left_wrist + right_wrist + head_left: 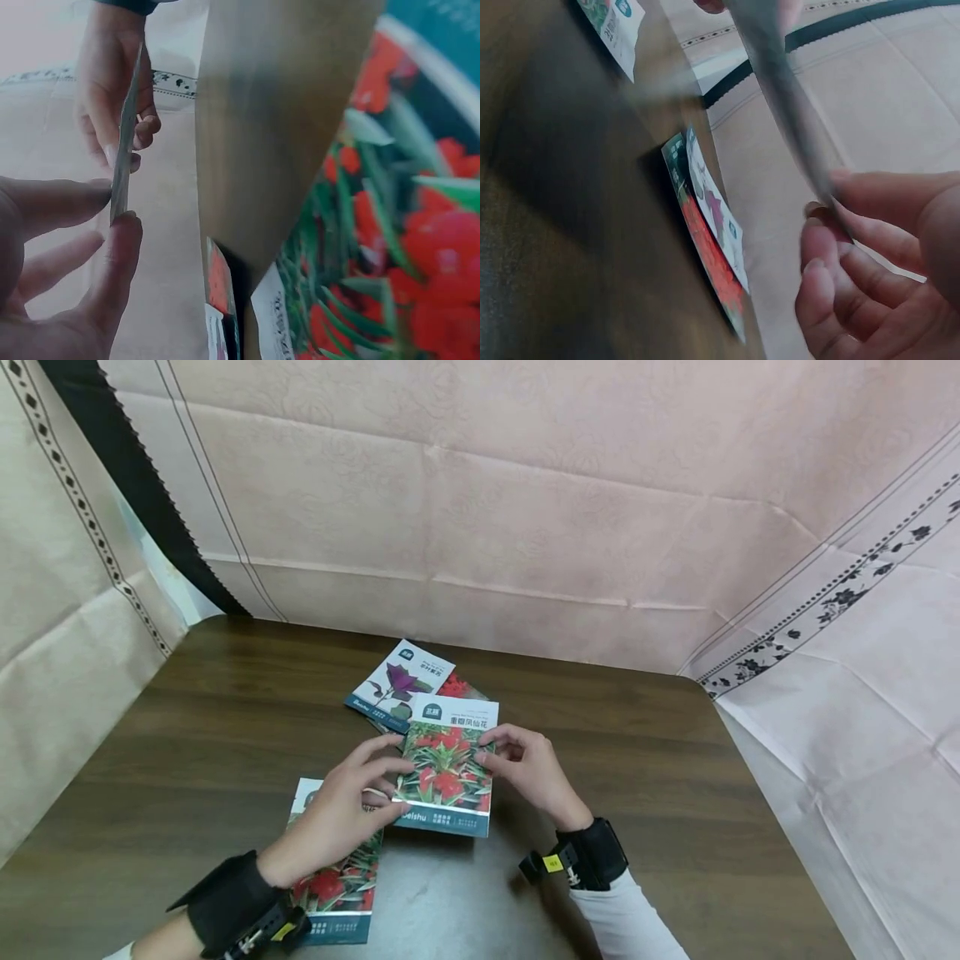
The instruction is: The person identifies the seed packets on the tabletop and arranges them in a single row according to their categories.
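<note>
Left hand (341,814) and right hand (531,770) each pinch a side edge of the red-flower seed packet (446,768), fingers nearly closed, above the desk (675,827). Shallow grip: uneven pull could twist it free. Low left wrist (232,902) could drag the second packet (348,881) beneath.

The held packet (446,772) shows red blooms and green leaves between a white top and a blue band, and the near packet (341,887) on the left repeats those colours. Beyond, I see a far packet (400,681) with a purple flower on white above blue, a brown wood-grained table (637,760), and pinkish cloth (487,510), its right border (843,597) black-flowered.
</note>
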`<state>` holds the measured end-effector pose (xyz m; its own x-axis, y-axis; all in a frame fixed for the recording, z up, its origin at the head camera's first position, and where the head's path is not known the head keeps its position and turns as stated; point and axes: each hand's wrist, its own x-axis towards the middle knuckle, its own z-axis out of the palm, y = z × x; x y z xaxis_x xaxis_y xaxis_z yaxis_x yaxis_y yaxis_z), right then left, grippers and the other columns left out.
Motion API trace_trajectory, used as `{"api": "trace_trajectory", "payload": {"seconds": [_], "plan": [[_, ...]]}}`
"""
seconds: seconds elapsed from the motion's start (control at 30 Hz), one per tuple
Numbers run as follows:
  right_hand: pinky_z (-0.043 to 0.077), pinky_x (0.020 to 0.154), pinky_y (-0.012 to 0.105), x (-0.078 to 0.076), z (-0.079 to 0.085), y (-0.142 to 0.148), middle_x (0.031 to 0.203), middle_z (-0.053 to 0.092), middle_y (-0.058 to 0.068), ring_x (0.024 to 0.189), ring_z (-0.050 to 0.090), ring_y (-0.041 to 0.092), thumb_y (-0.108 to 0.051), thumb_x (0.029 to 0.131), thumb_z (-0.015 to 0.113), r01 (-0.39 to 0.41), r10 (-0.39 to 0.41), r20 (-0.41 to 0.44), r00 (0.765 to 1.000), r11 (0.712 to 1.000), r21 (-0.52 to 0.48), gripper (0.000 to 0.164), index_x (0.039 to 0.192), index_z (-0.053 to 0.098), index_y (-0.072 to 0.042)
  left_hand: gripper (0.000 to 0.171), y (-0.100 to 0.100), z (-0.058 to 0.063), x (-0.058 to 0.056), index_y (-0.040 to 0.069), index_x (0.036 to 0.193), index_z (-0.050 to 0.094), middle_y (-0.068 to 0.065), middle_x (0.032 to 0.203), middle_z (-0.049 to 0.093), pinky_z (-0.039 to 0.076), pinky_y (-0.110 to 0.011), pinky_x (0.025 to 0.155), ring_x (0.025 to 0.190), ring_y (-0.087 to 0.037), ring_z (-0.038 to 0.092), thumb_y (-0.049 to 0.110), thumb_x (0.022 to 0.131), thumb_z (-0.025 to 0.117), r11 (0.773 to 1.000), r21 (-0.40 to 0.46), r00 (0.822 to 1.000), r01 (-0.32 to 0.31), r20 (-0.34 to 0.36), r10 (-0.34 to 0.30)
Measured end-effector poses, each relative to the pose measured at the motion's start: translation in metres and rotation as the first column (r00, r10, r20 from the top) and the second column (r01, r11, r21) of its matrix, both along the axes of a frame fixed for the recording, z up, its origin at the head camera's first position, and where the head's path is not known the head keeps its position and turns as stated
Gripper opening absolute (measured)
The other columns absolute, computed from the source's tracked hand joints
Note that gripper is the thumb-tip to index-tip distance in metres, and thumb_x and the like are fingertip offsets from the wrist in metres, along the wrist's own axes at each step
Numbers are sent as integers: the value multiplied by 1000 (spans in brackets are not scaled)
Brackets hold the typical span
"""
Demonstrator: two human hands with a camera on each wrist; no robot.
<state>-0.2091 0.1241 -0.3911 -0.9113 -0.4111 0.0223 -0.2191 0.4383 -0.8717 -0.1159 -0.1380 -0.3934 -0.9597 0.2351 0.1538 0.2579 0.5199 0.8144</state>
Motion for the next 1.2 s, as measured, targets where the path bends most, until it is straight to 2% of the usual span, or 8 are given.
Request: {"api": "trace_trajectory", "payload": {"seconds": [0.07, 0.23, 0.47, 0.6, 0.73, 0.93, 1.03, 1.2], "plan": [[44, 57, 22, 4, 1, 1, 85, 67, 5, 69, 56, 18, -22, 88, 72, -25, 26, -15, 1000, 999, 32, 20, 106, 69, -16, 42, -1, 0, 7, 16, 121, 67, -6, 148, 39, 56, -20, 76, 89, -7, 64, 14, 81, 78, 999, -46, 1000, 1, -3, -1], [43, 58, 22, 15, 4, 2, 82, 65, 5, 69, 55, 17, -22, 85, 75, -88, 93, -46, 995, 991, 102, 24, 109, 68, -18, 43, -1, 3, 23, 24, 116, 67, 2, 149, 38, 56, -26, 80, 90, -3, 63, 26, 76, 83, 989, -144, 999, 24, 27, -20], [42, 57, 20, 31, 4, 1, 73, 58, -2, 65, 51, 10, -25, 82, 78, -201, 209, -17, 978, 955, 216, 32, 112, 68, -20, 47, 0, 7, 42, 24, 117, 65, 6, 133, 52, 55, -38, 89, 105, -11, 56, 36, 75, 83, 942, -305, 990, 138, 52, -128], [41, 57, 19, 38, 3, 1, 72, 57, -4, 63, 49, 6, -23, 82, 78, -245, 245, 30, 969, 938, 245, 31, 112, 68, -19, 46, 0, 4, 49, 23, 119, 65, 7, 129, 53, 53, -43, 93, 108, -12, 54, 36, 78, 80, 927, -319, 979, 199, 95, -178], [40, 56, 18, 43, 1, 0, 73, 57, -4, 62, 47, 4, -24, 83, 77, -284, 273, 76, 959, 918, 277, 32, 113, 68, -18, 43, 2, 0, 53, 25, 118, 64, 8, 128, 53, 54, -43, 90, 106, -12, 54, 36, 79, 79, 904, -347, 967, 248, 139, -212], [37, 52, 16, 49, -3, 1, 74, 56, -4, 58, 46, 3, -25, 84, 76, -321, 305, 101, 947, 892, 319, 33, 114, 69, -15, 47, 4, -5, 57, 23, 121, 64, 3, 130, 55, 51, -55, 90, 108, -19, 56, 38, 78, 79, 878, -377, 947, 296, 233, -220], [36, 52, 16, 51, -6, 1, 76, 58, -3, 57, 46, 2, -25, 84, 76, -337, 319, 108, 942, 887, 317, 34, 115, 68, -15, 49, 3, -7, 58, 24, 122, 64, 2, 129, 55, 51, -56, 89, 108, -20, 56, 40, 78, 79, 870, -382, 942, 312, 246, -230], [37, 52, 16, 53, -8, -1, 79, 58, -4, 57, 47, 3, -26, 84, 75, -360, 334, 133, 933, 881, 309, 34, 115, 68, -15, 50, -2, -11, 60, 26, 123, 62, 4, 128, 54, 53, -50, 87, 107, -18, 54, 43, 79, 77, 878, -350, 937, 327, 243, -252]]}}
